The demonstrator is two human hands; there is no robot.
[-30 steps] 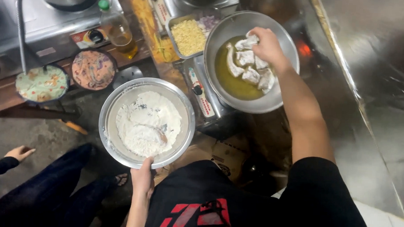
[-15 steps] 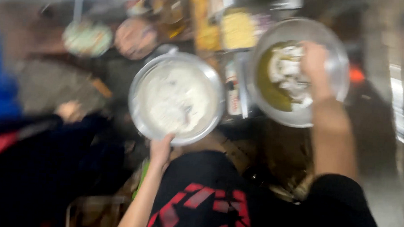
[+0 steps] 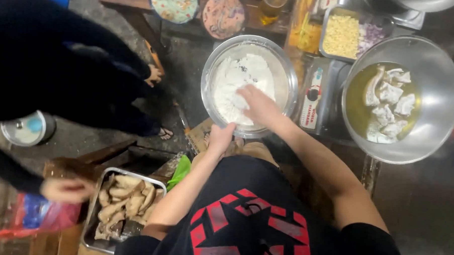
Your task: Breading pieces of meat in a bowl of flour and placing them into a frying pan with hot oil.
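The right hand (image 3: 258, 106) is down inside the metal flour bowl (image 3: 248, 85). Its fingers are spread open and rest on the white flour (image 3: 238, 80). I cannot tell if there is anything under the palm. The left hand (image 3: 220, 138) is closed on the near rim of the same bowl, with its thumb over the edge. So the flour sits just in front of the left hand and right under the right hand.

To the right is a bigger metal bowl (image 3: 428, 119). It holds yellow liquid (image 3: 356, 99) and pale white pieces (image 3: 391, 100). Between the two bowls lies a flat grey box (image 3: 316, 98) with a red and white label strip on it. Behind it is a metal tray (image 3: 348, 36) with yellow bits and some purple chopped onion (image 3: 371, 32).

Low on the left is another metal tray (image 3: 95, 233) full of tan pieces (image 3: 124, 199). A green leaf (image 3: 181, 170) pokes up next to it. In the left corner lies a red and blue bag (image 3: 38, 214), with another person's hand (image 3: 66, 190) just above it. Two round patterned plates (image 3: 198, 8) sit at the top, near a glass of yellow drink (image 3: 271, 6).
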